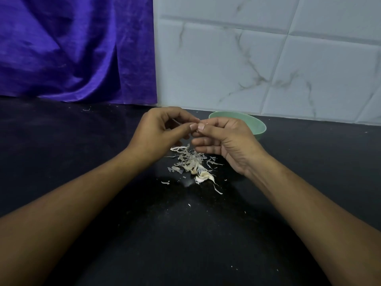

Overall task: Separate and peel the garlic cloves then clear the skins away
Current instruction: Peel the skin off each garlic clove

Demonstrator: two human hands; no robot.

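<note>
As I watch through the head camera, two bare forearms (82,195) run in from the bottom corners over one black counter (86,141), a matte, stone-like slab with fine pale speckles and a few stray white flecks. Further in lie the unpeeled cloves (204,176). I count two plump, curved, cream ones for certain, pressed together at the near end of the heap; whether a third is tucked in, I cannot tell. Touching them on the far side is a single pile of skins (188,158): thin, papery, curled shreds, some translucent, too many to count. Over that pile the left hand (158,133) and right hand (223,140) meet thumbnail to thumbnail, both with fingers curled, pinching one small pale garlic piece (203,122) between the tips. Most of it is hidden, so I cannot say whether it is clove or skin. Behind the right hand sits one pale green bowl (258,129), smooth and round, its contents out of sight. At the back, glossy marble-veined wall tiles (268,62) stand on the right, and one purple velvety cloth (72,50) hangs in folds on the left.
</note>
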